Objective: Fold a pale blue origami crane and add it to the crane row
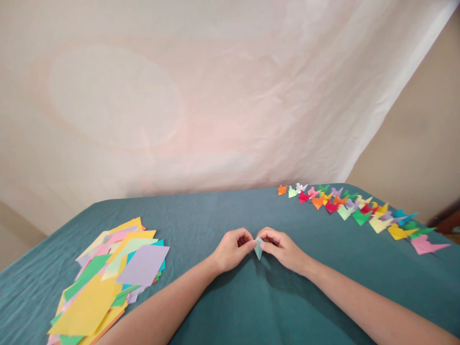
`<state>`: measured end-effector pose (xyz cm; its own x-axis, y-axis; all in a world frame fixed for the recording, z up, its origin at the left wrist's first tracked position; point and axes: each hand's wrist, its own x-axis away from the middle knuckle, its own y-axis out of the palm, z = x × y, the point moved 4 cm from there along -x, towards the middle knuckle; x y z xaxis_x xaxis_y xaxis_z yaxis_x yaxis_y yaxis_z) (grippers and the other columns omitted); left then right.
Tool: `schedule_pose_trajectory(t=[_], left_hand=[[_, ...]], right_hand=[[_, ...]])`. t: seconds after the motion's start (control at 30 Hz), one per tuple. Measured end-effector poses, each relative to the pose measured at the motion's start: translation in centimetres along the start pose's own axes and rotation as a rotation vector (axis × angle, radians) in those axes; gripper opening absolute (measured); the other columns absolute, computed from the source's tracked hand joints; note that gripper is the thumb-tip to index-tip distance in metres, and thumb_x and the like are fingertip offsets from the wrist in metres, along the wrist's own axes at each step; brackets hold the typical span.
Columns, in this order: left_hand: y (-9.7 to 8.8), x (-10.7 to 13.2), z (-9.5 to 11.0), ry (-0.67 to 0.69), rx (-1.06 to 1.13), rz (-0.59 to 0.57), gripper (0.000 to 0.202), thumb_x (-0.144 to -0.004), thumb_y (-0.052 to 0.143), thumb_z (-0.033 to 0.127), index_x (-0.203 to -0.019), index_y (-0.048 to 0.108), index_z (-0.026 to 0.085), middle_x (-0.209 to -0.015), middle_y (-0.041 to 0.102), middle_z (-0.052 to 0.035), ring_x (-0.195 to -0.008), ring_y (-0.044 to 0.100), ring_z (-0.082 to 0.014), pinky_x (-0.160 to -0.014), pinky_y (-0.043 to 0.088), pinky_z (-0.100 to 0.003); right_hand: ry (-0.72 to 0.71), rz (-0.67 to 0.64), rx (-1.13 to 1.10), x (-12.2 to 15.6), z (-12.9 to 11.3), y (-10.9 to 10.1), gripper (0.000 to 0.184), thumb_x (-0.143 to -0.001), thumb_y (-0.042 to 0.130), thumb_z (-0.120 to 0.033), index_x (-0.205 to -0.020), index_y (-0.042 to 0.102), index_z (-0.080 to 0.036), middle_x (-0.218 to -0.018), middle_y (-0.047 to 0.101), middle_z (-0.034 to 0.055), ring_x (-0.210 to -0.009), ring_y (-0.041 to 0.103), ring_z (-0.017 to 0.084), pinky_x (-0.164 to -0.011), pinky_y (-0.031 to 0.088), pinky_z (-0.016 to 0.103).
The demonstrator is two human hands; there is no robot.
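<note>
Both of my hands meet at the middle of the table over a small folded piece of pale teal paper [258, 247]. My left hand [233, 249] pinches its left side with curled fingers. My right hand [282, 248] pinches its right side the same way. The folded paper ends in a point facing down, just above the teal tablecloth [201, 211].
A loose pile of coloured paper squares [108, 278] lies at the front left. A row of several folded paper figures [359, 208] in many colours runs along the back right of the table. A creased white sheet [215, 96] hangs behind the table.
</note>
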<state>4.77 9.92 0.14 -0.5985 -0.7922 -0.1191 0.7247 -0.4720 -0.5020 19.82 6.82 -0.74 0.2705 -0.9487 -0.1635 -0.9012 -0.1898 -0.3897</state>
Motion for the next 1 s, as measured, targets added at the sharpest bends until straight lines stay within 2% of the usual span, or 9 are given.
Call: schedule_pose_trajectory(t=[0.4,0.7,0.9,1.0], left_hand=[[-0.16,-0.11,-0.21,-0.007,0.077,0.032,0.029,-0.081,0.055,0.041,-0.073,0.055,0.013,-0.065,0.05,0.0016,-0.058,0.042,-0.0089,-0.054,0.035,-0.019],[-0.35,-0.22,-0.52,0.002,0.111,0.093,0.029,-0.082,0.054,0.042,-0.073,0.053,0.014,-0.065,0.051,0.0019,-0.059,0.044,-0.0091,-0.056,0.036,-0.02],[-0.36,-0.19,-0.1,0.033,0.115,0.099,0.028,-0.084,0.052,0.041,-0.084,0.057,0.014,-0.076,0.057,-0.0011,-0.067,0.051,-0.0107,-0.062,0.04,-0.021],[-0.23,-0.14,0.1,0.02,0.07,0.097,0.029,-0.083,0.053,0.042,-0.082,0.059,0.015,-0.076,0.059,-0.0015,-0.066,0.051,-0.011,-0.062,0.04,-0.021]], right_hand=[[0.0,0.046,0.009,-0.01,0.15,-0.08,0.01,-0.08,0.05,-0.022,-0.079,0.06,-0.018,-0.079,0.055,0.0,-0.066,0.05,0.012,-0.063,0.041,0.023],[-0.004,0.044,0.028,0.1,-0.09,-0.08,0.019,-0.084,0.05,-0.034,-0.077,0.056,-0.018,-0.068,0.053,-0.0014,-0.062,0.047,0.012,-0.058,0.038,0.023],[0.009,0.05,0.041,0.26,-0.36,0.0,0.021,-0.084,0.052,-0.035,-0.074,0.056,-0.017,-0.063,0.051,-0.0025,-0.059,0.045,0.012,-0.056,0.036,0.023],[-0.004,0.029,0.059,0.32,-0.67,0.34,0.021,-0.083,0.054,-0.034,-0.071,0.056,-0.017,-0.062,0.052,-0.0028,-0.059,0.045,0.011,-0.056,0.035,0.023]])
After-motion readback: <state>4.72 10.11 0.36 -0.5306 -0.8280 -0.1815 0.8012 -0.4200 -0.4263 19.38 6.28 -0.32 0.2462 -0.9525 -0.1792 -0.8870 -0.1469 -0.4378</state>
